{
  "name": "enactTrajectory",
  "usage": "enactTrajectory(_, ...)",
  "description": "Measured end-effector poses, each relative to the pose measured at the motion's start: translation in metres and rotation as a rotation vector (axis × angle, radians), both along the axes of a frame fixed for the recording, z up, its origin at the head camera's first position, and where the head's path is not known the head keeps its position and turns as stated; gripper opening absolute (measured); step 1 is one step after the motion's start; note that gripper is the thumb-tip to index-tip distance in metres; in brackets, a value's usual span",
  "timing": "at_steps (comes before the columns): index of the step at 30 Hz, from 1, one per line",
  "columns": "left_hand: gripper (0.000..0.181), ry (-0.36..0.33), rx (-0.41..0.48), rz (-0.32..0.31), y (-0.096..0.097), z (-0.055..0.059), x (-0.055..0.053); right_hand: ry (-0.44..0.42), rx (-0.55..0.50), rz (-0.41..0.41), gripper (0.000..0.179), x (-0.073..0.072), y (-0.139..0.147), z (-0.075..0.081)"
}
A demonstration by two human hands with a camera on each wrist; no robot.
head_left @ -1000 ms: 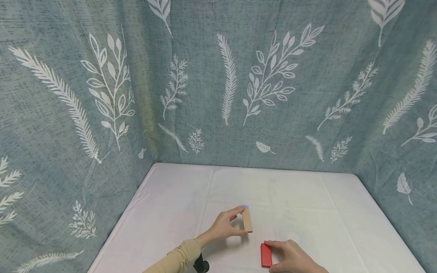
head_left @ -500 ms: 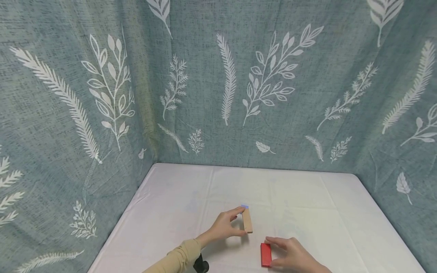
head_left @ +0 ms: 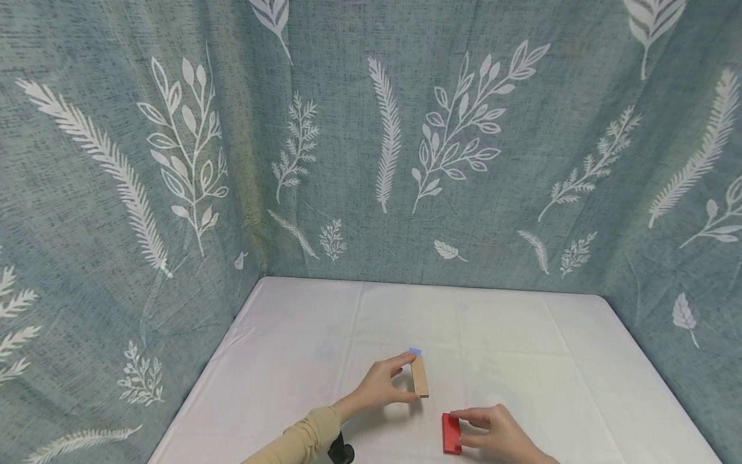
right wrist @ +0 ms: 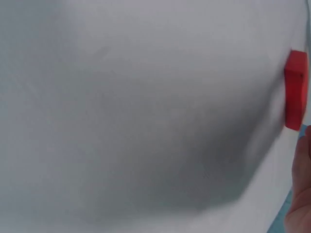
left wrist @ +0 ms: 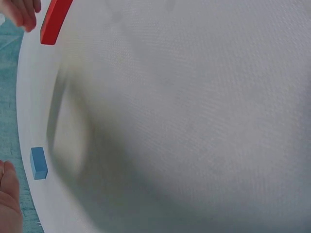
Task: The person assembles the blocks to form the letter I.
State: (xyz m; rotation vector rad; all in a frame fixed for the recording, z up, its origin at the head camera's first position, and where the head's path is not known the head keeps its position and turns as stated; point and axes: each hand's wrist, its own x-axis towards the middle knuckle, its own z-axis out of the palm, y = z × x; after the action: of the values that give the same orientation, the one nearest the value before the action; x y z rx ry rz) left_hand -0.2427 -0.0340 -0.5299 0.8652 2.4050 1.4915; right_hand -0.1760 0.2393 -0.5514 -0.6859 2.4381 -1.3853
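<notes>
My left hand pinches a plain wooden block by its two ends, fingers at the far end and thumb at the near end. Its shadow falls on the cloth in the left wrist view, where the block itself is out of sight. Just beyond it lies a small blue block, of which only a sliver shows in the head view. A red block rests on the cloth at the right. Beside it is my right hand, fingers loosely extended toward its right side; the right wrist view shows the red block apart from the hand.
A white cloth covers the table. Blue-green leaf-patterned curtains hang at the back and both sides. A black wrist device sits under the left sleeve.
The right hand's fingers have come off the red block's ends and shifted slightly beside it. The red block stays in place. The left hand and wooden block have barely moved.
</notes>
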Motion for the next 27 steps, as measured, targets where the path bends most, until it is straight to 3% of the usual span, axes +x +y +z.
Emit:
enactTrajectory(8,0.075,-0.008,0.004,-0.01,0.0007,0.0027,0.0029,-0.005,0.012,-0.024,0.042,0.0041,-0.0021,-0.0107)
enactTrajectory(16,0.074,0.012,-0.009,-0.003,0.0032,0.0014,0.0043,0.17,0.067,0.008,0.039,0.0069,-0.003,-0.0112)
enactTrajectory(27,0.074,0.016,-0.024,0.002,0.0059,0.0009,0.0032,0.121,0.096,-0.003,0.042,0.0066,-0.0041,-0.0104)
